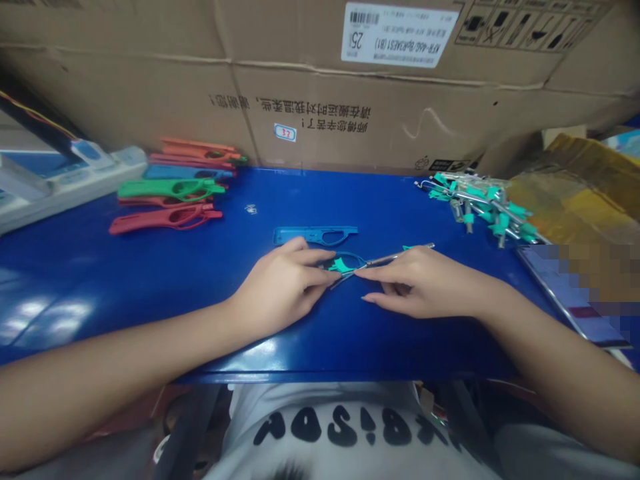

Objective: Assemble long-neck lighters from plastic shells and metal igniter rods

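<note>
- Blue looped shell (356, 255) lies on the bench (310, 340), between the two hands; its left end is hidden under fingers, and a teal fitting (340, 265) shows at its loop.
- Left hand (280, 283) is the nearer one to the shell's hidden end: its grip bunches over that end, just left of the teal fitting. What it clamps, if anything, I cannot tell.
- Right hand (425, 283) has its grip apart, the index fingertip at the inner end of a metal rod (387, 259), the thumb clear below. From this grip the shell lies to the left and slightly away.
- That rod's long axis slants from the loop rightward and away from the wearer, passing beyond the right hand's fingers.
- Just past the left hand, a second blue shell (300, 235) lies left to right, loop on the right.
- Farther out, coloured shells (150, 190) are stacked at left; a rod heap (500, 207) lies at right.
- Behind everything stands a cardboard box (310, 87).
</note>
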A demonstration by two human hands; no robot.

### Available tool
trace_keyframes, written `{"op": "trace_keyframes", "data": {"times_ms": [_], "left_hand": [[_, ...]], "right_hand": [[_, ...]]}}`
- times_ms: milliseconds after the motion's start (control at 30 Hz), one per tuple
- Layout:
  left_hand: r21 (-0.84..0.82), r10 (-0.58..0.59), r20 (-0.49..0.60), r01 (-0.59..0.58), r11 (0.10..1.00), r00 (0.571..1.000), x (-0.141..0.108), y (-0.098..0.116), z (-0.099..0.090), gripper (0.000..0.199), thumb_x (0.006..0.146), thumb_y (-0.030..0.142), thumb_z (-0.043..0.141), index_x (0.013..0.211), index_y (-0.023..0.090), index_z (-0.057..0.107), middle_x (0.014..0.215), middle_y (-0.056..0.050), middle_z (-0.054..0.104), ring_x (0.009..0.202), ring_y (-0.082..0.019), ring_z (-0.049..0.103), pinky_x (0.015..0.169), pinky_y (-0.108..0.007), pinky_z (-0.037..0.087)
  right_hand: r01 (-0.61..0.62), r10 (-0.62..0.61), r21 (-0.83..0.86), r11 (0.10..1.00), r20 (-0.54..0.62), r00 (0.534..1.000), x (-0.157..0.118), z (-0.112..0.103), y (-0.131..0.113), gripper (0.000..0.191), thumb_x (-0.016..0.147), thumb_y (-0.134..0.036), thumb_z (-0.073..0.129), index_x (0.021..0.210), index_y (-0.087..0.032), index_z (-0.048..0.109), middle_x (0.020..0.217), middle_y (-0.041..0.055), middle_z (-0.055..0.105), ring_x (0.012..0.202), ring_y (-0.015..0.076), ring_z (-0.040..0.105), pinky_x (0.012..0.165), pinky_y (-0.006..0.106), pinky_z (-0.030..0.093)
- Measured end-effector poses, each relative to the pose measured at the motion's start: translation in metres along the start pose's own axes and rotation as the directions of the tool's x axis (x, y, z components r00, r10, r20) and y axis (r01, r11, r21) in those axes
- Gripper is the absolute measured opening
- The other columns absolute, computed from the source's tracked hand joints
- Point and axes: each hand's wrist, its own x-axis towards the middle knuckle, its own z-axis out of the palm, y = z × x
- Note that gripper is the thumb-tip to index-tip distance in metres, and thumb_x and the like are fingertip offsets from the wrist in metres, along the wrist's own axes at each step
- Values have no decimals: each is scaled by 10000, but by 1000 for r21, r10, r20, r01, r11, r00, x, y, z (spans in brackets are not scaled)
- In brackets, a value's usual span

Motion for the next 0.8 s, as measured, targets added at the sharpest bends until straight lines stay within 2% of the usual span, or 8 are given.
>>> {"op": "trace_keyframes", "data": {"times_ms": [800], "left_hand": [[6,6,-4,-6,1000,1000,1,1,0,226,966,235,594,1008,267,814,1187,-57,749,836,-213,610,746,-375,557]], "right_hand": [[-15,16,-41,999,11,1000,1,0,-1,366,970,-354,591,1282,-186,688,679,-10,715,561,119,602,563,252,361]]}}
